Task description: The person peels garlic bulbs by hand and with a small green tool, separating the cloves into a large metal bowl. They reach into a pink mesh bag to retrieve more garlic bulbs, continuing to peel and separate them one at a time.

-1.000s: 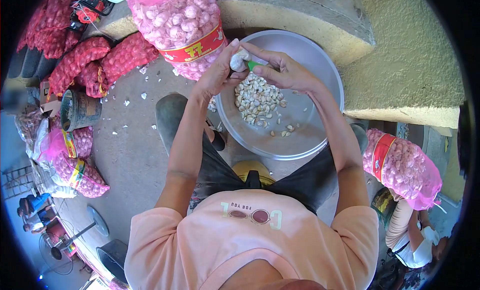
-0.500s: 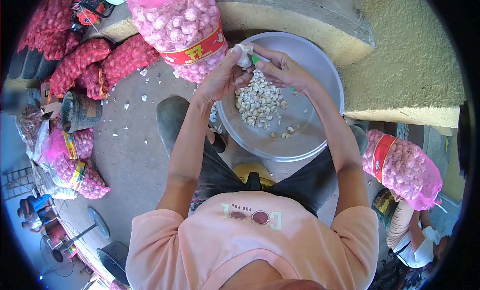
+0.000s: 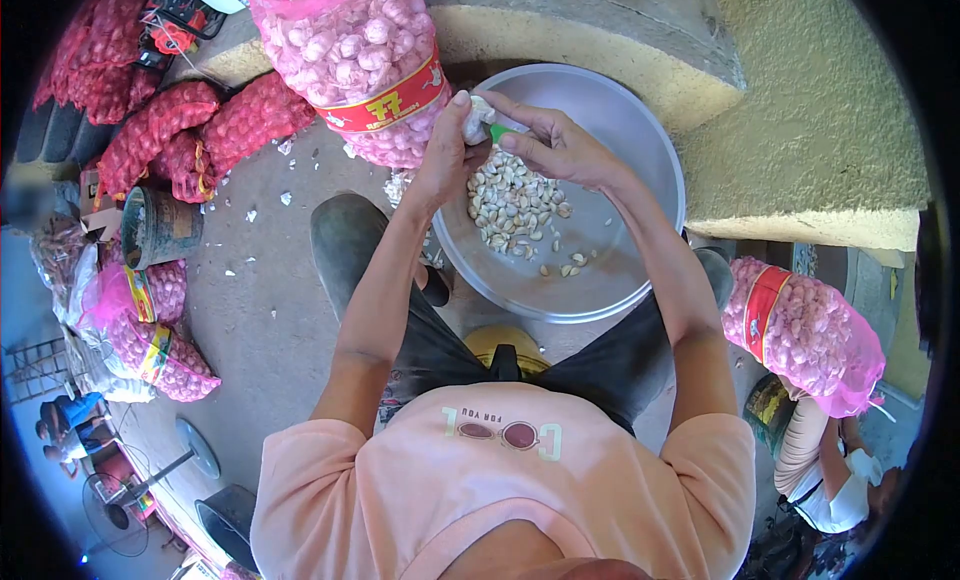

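Observation:
My left hand [image 3: 445, 158] is closed around a whitish garlic bulb [image 3: 478, 122], the thumb along its outer side. In my right hand [image 3: 562, 148] is a small knife with a green handle [image 3: 498, 132]; its blade is hidden by the fingers and the bulb. Both hands meet above the left rim of a wide grey metal basin [image 3: 660, 140]. Loose garlic cloves [image 3: 512, 202] lie piled in the basin below the hands, with several scattered toward its near side.
A pink mesh sack of garlic bulbs [image 3: 350, 45] stands beyond my left hand; another sack [image 3: 800, 325] lies at right. Red mesh sacks [image 3: 255, 120] and a dark bucket [image 3: 160, 225] are at left. A concrete ledge [image 3: 590, 45] borders the basin. A person [image 3: 830, 480] is at lower right.
Both hands have shifted slightly left and a little nearer to me with the bulb and knife. The bulb has turned in the left fingers.

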The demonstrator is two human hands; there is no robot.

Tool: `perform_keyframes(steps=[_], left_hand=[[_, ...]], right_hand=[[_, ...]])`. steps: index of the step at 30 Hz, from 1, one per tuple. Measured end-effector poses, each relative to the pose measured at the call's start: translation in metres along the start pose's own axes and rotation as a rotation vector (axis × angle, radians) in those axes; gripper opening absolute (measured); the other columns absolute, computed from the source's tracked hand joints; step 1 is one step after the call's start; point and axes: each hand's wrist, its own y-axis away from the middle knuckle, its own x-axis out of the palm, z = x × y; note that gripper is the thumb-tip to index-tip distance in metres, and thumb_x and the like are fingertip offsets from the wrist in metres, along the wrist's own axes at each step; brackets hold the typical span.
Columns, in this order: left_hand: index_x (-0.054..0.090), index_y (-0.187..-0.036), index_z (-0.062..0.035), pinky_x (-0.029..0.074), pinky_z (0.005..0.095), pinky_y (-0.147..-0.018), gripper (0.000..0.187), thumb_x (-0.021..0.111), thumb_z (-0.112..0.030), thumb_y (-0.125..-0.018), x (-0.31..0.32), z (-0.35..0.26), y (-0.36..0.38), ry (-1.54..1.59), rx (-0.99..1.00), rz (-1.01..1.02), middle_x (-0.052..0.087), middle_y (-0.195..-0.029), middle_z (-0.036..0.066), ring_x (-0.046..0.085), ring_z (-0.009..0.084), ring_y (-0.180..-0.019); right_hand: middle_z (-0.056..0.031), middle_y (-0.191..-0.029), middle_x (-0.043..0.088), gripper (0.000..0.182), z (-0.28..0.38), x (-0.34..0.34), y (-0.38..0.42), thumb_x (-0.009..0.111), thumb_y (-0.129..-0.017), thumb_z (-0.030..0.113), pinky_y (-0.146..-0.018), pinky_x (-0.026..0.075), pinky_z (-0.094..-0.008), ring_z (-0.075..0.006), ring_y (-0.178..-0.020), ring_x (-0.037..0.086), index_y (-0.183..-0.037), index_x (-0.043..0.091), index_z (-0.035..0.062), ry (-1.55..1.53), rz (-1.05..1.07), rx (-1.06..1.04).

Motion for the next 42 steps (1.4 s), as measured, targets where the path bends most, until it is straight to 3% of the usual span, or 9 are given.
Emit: perform_keyframes(steps=[9, 15, 17, 24, 29, 33, 36, 38, 42], left_hand=[[0.046, -0.072, -0.0165, 0.016, 0.0240, -0.043, 0.051, 0.034, -0.061, -0.092, 0.004, -0.013, 0.003, -0.096, 0.005, 0.064, 0.029, -0.053, -0.007, 0.023, 0.0050, -0.044], [0.045, -0.074, -0.0160, 0.016, 0.0225, -0.041, 0.047, 0.035, -0.058, -0.094, 0.005, -0.014, 0.004, -0.096, -0.017, 0.108, 0.029, -0.053, -0.007, 0.023, 0.0043, -0.043], [0.046, -0.075, -0.0159, 0.016, 0.0218, -0.040, 0.047, 0.035, -0.057, -0.094, 0.005, -0.013, 0.006, -0.092, -0.029, 0.117, 0.029, -0.053, -0.007, 0.023, 0.0038, -0.042], [0.048, -0.081, -0.0145, 0.018, 0.0203, -0.038, 0.046, 0.033, -0.056, -0.095, -0.007, -0.013, 0.004, 0.100, -0.234, 0.202, 0.032, -0.052, -0.007, 0.025, 0.0040, -0.040], [0.048, -0.081, -0.0138, 0.023, 0.0206, -0.039, 0.048, 0.030, -0.055, -0.097, 0.000, -0.014, 0.003, 0.033, -0.170, 0.167, 0.034, -0.052, -0.006, 0.031, 0.0061, -0.040], [0.049, -0.084, -0.0138, 0.029, 0.0213, -0.043, 0.051, 0.030, -0.060, -0.095, -0.003, -0.009, -0.003, 0.014, -0.135, 0.118, 0.038, -0.054, -0.004, 0.039, 0.0072, -0.046], [0.052, -0.093, -0.0135, 0.033, 0.0216, -0.047, 0.054, 0.030, -0.063, -0.094, 0.005, -0.004, -0.003, 0.024, -0.132, 0.123, 0.043, -0.059, -0.003, 0.044, 0.0078, -0.052], [0.053, -0.098, -0.0131, 0.034, 0.0218, -0.048, 0.056, 0.030, -0.064, -0.094, 0.010, -0.001, -0.003, 0.036, -0.107, 0.131, 0.045, -0.063, -0.003, 0.046, 0.0080, -0.055], [0.053, -0.107, -0.0113, 0.037, 0.0232, -0.052, 0.053, 0.036, -0.060, -0.094, 0.012, 0.011, -0.006, 0.228, -0.144, 0.182, 0.050, -0.074, -0.001, 0.048, 0.0090, -0.059]], right_hand=[[0.0061, -0.105, 0.057, 0.057, 0.007, -0.012, 0.002, 0.058, -0.094, 0.029, -0.063, 0.039, -0.0184, -0.0012, -0.072, 0.041, -0.143, 0.035, 0.0122, 0.055, 0.085, 0.085], [0.0050, -0.103, 0.059, 0.054, 0.006, -0.012, 0.003, 0.057, -0.094, 0.027, -0.067, 0.042, -0.0196, -0.0022, -0.075, 0.044, -0.142, 0.037, 0.0104, 0.114, 0.053, -0.024], [0.0047, -0.103, 0.059, 0.053, 0.013, -0.012, 0.006, 0.057, -0.094, 0.026, -0.068, 0.042, -0.0193, -0.0019, -0.075, 0.044, -0.142, 0.038, 0.0098, 0.099, 0.079, 0.081], [0.0042, -0.102, 0.060, 0.053, 0.007, -0.020, 0.005, 0.058, -0.094, 0.024, -0.068, 0.043, -0.0198, -0.0023, -0.076, 0.045, -0.141, 0.039, 0.0111, 0.141, 0.124, 0.061], [-0.0018, -0.106, 0.063, 0.054, 0.000, -0.013, 0.005, 0.062, -0.091, 0.025, -0.080, 0.046, -0.0216, -0.0054, -0.088, 0.053, -0.138, 0.043, 0.0049, 0.108, -0.010, -0.024], [0.0000, -0.102, 0.062, 0.055, -0.018, -0.015, 0.000, 0.069, -0.086, 0.024, -0.078, 0.043, -0.0204, -0.0030, -0.090, 0.052, -0.134, 0.049, 0.0057, 0.281, -0.185, -0.083], [-0.0078, -0.106, 0.064, 0.041, -0.012, -0.006, -0.005, 0.069, -0.086, 0.020, -0.080, 0.049, -0.0254, -0.0076, -0.090, 0.057, -0.118, 0.058, -0.0029, 0.167, -0.320, -0.084], [-0.0085, -0.101, 0.066, 0.028, -0.011, 0.002, -0.008, 0.068, -0.086, 0.014, -0.072, 0.050, -0.0254, -0.0067, -0.080, 0.058, -0.107, 0.062, -0.0034, -0.170, -0.331, 0.004], [-0.0073, -0.088, 0.067, 0.018, -0.031, 0.009, -0.013, 0.065, -0.088, 0.011, -0.060, 0.050, -0.0247, -0.0069, -0.067, 0.059, -0.101, 0.064, -0.0022, -0.137, -0.450, -0.124]])
